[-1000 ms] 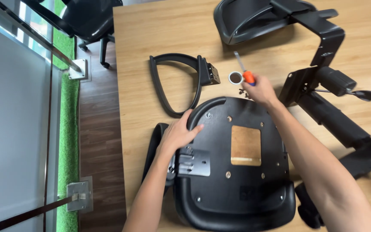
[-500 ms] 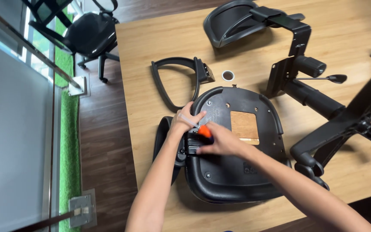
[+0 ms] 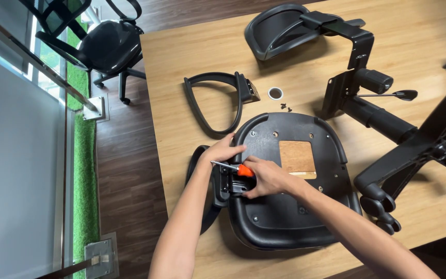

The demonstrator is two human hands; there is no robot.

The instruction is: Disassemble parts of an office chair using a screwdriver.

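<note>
Both forearms reaching in from the bottom edge, angled up toward the left side of an upturned black chair seat (image 3: 290,206) lying on the wooden desk (image 3: 181,124).

Left hand (image 3: 222,152) palm down, fingers loosely curled over the seat's left rim, touching the rim and the top of a black armrest bracket (image 3: 228,185) bolted there; gripping nothing, only bracing. Right hand (image 3: 265,177) closed in a fist round a screwdriver (image 3: 233,168) with an orange handle, knuckles toward the camera, wrist crossing the seat from the right. Metal shaft poking out left of the fist, tip just under the left hand's fingers, over the bracket; exact contact point hidden by the hands.

Bracket directly under and between the two hands, at the seat's left edge. Attached armrest (image 3: 198,170) hanging off the left side of the seat, partly hidden under the left forearm. Square brown panel (image 3: 297,157) on the seat underside, just right of the right hand.

Further up the desk, well apart from the hands: a loose black armrest loop (image 3: 217,101), a small round cap (image 3: 275,93) with a few dark screws (image 3: 286,108) beside it, a chair back with headrest (image 3: 295,28), and a star base with castors (image 3: 414,155) at right. On the floor at upper left, an assembled office chair (image 3: 107,44).
</note>
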